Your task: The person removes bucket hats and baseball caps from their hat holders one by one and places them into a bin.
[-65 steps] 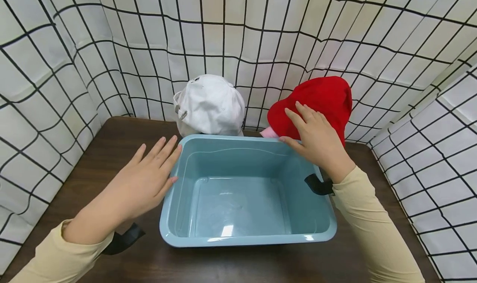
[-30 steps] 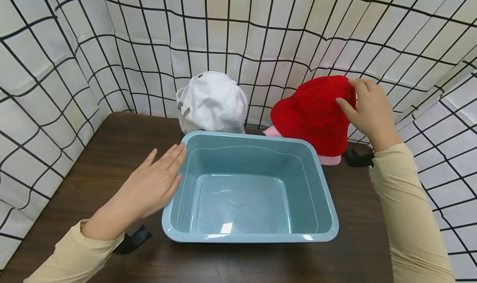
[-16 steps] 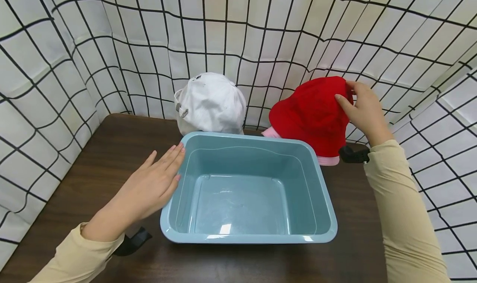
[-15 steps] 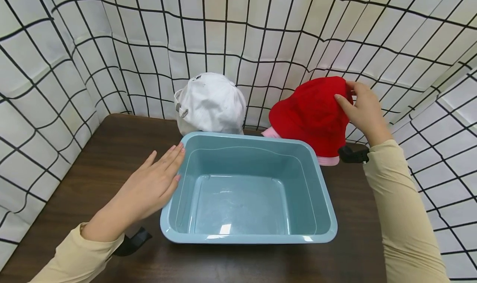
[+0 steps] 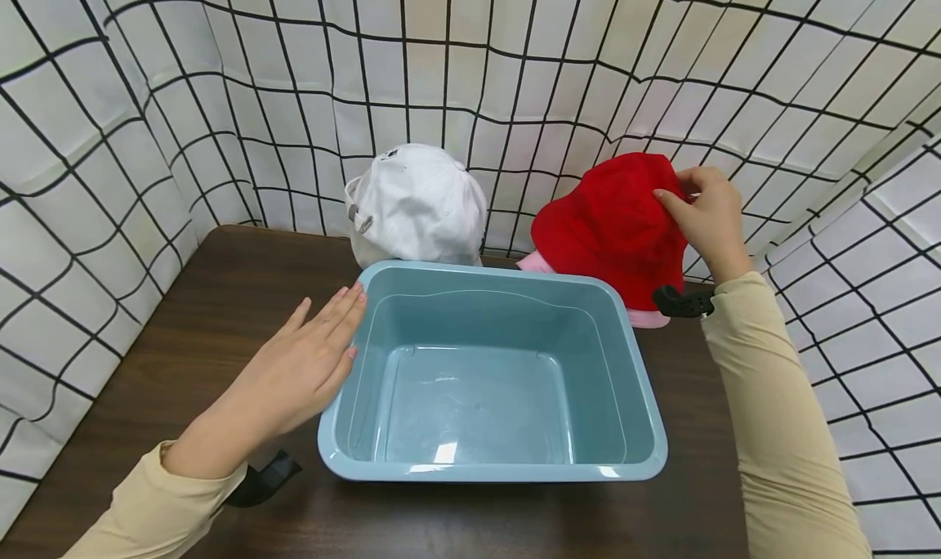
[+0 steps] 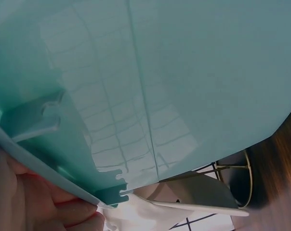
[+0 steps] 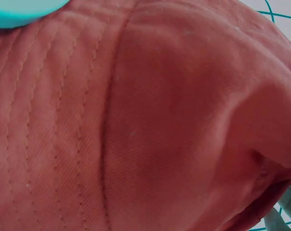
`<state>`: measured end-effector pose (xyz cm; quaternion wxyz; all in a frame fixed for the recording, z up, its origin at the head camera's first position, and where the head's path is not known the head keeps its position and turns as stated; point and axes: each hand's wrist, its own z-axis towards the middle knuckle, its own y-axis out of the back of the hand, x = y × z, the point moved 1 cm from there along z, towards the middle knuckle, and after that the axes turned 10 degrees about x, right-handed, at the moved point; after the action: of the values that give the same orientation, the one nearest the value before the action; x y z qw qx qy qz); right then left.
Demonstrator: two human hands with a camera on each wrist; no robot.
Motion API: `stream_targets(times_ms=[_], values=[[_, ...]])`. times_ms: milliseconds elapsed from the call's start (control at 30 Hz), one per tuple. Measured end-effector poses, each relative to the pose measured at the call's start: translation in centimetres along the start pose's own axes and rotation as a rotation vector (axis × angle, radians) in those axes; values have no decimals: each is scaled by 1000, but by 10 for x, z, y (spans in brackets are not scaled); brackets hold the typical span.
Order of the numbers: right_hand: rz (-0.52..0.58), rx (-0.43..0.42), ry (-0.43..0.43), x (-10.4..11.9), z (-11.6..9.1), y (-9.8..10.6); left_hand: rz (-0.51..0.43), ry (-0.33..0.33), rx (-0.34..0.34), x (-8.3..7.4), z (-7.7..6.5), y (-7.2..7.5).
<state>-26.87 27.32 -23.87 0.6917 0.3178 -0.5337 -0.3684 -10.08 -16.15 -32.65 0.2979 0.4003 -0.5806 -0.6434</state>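
A light blue plastic basin (image 5: 478,404) stands on the dark table. My left hand (image 5: 297,371) lies with straight fingers along its left rim; the left wrist view shows the fingers (image 6: 54,207) close against that rim. At the back right, my right hand (image 5: 709,216) pinches the crown of a red bucket hat (image 5: 613,224) between thumb and fingers. In the right wrist view the hat's stitched brim (image 7: 54,125) and crown fill most of the picture, with a fold near the fingertips. Pink fabric (image 5: 647,319) shows beneath the hat.
A white cap (image 5: 419,207) with a strap buckle sits behind the basin's back left edge. White grid-patterned curtains (image 5: 500,77) enclose the dark wooden table (image 5: 235,297) at the back and sides. The left wrist view shows a thin metal ring (image 6: 246,183) near the white cap.
My right hand first crosses over the red hat, then reaches its right side and pinches it, now drawing the crown slightly left and creasing it. My left hand comes onto the basin's rim and stays.
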Motion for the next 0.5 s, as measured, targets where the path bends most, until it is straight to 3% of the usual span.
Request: stream_targets(times_ms=[500], values=[[95,-163,-44,-2,3,-1,-1,2,2,-1,0,1]])
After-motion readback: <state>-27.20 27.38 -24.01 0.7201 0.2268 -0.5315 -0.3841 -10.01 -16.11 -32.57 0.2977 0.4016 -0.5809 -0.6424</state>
